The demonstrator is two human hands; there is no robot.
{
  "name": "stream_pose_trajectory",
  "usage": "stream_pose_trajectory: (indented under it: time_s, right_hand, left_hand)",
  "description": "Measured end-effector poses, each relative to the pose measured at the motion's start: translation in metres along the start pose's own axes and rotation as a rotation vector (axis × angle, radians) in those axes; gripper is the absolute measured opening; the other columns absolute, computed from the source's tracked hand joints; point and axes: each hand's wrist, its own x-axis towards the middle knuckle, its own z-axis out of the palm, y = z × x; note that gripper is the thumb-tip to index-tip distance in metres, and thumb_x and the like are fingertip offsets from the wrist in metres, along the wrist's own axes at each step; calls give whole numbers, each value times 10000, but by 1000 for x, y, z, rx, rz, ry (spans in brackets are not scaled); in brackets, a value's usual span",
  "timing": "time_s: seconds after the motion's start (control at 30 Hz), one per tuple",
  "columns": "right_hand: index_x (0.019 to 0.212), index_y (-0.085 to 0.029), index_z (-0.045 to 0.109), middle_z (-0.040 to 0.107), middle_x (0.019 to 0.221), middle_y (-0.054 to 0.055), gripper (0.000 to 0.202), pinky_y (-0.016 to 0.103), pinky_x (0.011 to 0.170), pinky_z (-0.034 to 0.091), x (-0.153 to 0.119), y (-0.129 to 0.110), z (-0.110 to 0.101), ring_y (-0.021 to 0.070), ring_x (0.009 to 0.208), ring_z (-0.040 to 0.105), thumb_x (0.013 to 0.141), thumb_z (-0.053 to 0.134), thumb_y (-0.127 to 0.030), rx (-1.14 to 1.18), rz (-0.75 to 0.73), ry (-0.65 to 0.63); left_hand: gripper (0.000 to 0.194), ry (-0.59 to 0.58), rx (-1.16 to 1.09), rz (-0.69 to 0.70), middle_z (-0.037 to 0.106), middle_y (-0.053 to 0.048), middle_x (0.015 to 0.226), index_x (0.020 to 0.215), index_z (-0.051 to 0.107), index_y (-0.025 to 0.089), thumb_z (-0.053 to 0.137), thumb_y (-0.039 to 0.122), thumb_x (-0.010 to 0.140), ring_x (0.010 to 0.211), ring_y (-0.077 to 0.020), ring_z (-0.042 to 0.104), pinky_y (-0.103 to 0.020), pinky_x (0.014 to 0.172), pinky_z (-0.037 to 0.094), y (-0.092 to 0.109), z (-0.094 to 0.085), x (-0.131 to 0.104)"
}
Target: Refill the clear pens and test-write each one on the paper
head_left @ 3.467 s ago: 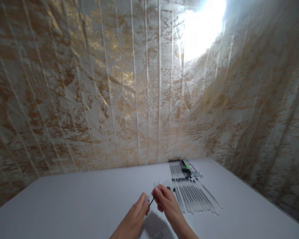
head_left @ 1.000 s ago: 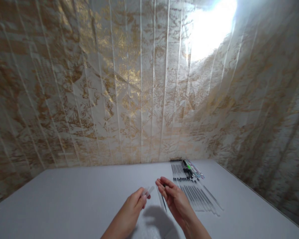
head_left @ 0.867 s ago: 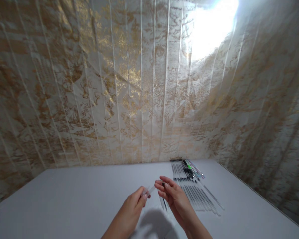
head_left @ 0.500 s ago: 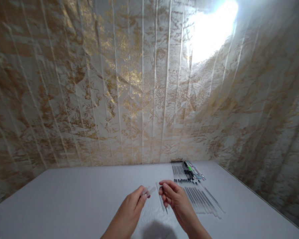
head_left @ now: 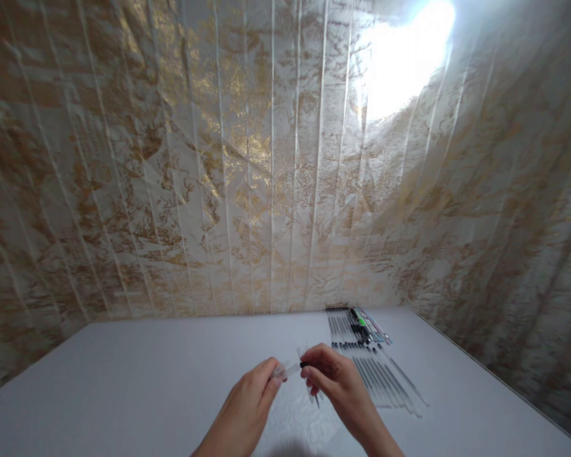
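White tabletop point(head_left: 147, 381), toward its right side 2 rows of slim pens point(head_left: 379, 379) and 1 cluster of mixed pens point(head_left: 361, 322).

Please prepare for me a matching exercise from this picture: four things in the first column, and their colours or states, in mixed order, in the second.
Things:
1. Left hand
2. Right hand
3. Table
4. Wall covering

Colours or states:
A. Plain and whitish
B. Pinching a small black piece
C. Patterned in gold tones
D. Gripping a translucent piece

Right pairs: 1-D, 2-B, 3-A, 4-C
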Motion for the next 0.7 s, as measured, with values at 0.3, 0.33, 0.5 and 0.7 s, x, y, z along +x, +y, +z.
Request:
stream_pose_trajectory:
  time_s: [0.3, 0.33, 0.5, 0.7]
  right_hand:
    - [811, -167, 666, 670, 656, 8, 147, 233, 516, 486, -1, -4, -3, 138, 581, 603, 742, 684, -295, -25, 11, -30]
    - [813, -166, 666, 669, 655, 7, 142, 231, 514, 487, -2, -5, -3, 137, 580, 604, 745, 680, -290, -45, 4, -29]
    - [831, -169, 661, 669, 665, 10, 136, 233, 508, 490, -3, -1, -4, 140, 579, 608, 770, 659, -290, -123, -31, -35]
    - [814, -165, 632, 650, 641, 16, 189, 234, 487, 465, -4, 1, -5, 138, 556, 580, 795, 631, -353, -132, -6, -93]
  left_hand:
    - [246, -23, -22, -11, 620, -16, 840, 801, 484, 229, 341, 385, 928, 809, -185, 582, -260, 728, 378, 5, -3, -4]
    - [245, -28, -24, -15, 618, -17, 842, 799, 482, 228, 341, 384, 926, 814, -186, 584, -261, 730, 378, 6, -3, -5]
    - [240, -47, -34, -15, 615, -24, 857, 810, 481, 224, 330, 371, 925, 828, -191, 582, -268, 748, 378, 10, -5, -5]
    - [238, -74, -48, 19, 589, -11, 835, 794, 474, 229, 329, 365, 925, 826, -181, 569, -258, 754, 386, 7, -4, -5]
